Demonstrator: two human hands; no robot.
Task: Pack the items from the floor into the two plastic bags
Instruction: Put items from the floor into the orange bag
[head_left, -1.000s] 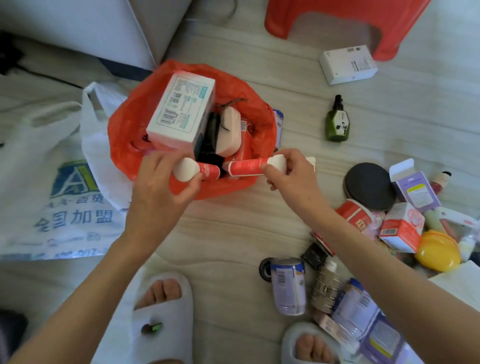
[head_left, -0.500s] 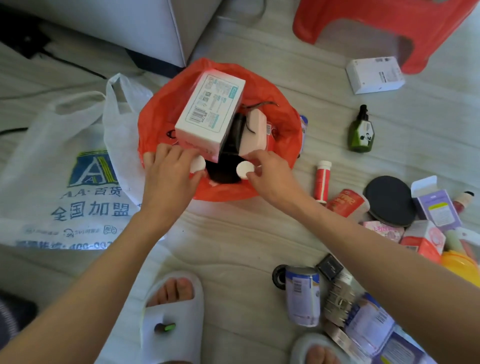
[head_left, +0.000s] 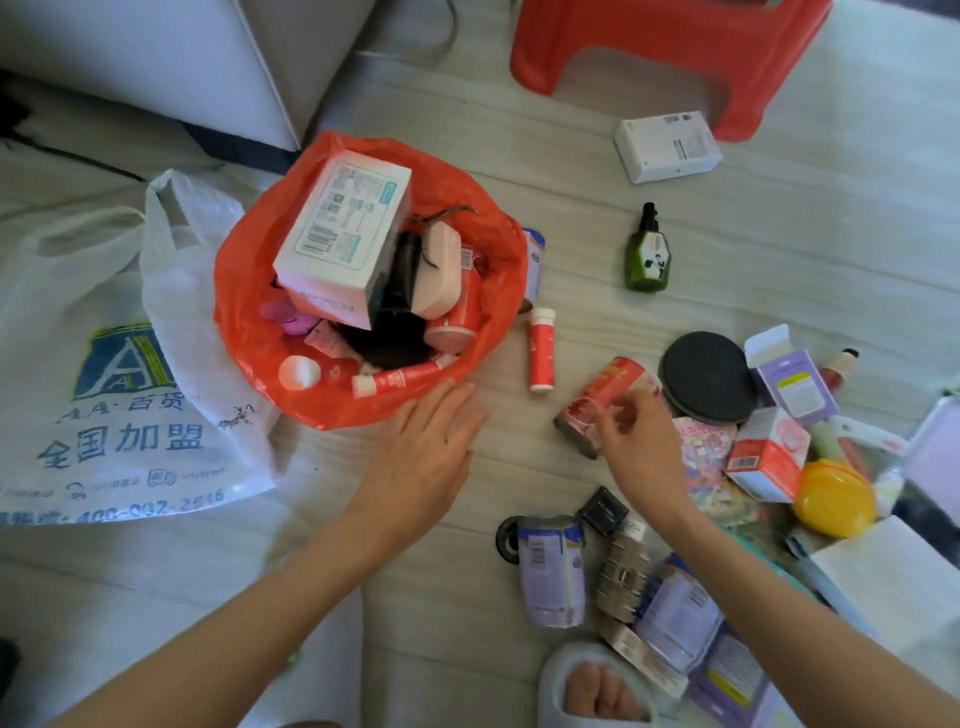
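Head view: packing partly done, red bag nearly full.
The red bag (head_left: 249, 312) on the floor holds boxes and tubes; the white bag (head_left: 104, 364) lies flat beside it. The left hand (head_left: 421, 452) hovers open and empty; the right hand (head_left: 639, 441) pinches a red can (head_left: 608, 395) amid many loose items.

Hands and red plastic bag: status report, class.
Left hand open beside red plastic bag. Right hand closing on red cylindrical can. Nothing blocking.
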